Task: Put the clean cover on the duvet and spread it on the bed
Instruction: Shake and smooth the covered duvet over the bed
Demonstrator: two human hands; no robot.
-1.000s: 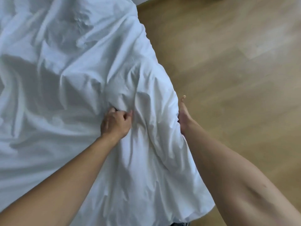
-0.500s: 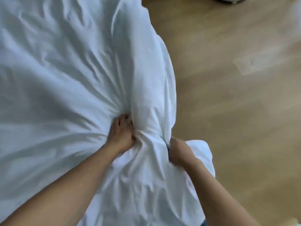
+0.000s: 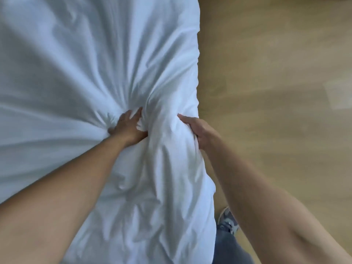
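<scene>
my left hand bunches a fistful of the white duvet cover, creases fanning out from the grip. my right hand clamps its right edge, fingers buried in the fabric. the cover runs lengthwise from near to far, cropped at the left. wooden floor lies to the right, with my blurred shoe near.

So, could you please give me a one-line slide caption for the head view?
The left hand and right hand grip the bunched white duvet cover near its edge beside the wooden floor.
</scene>
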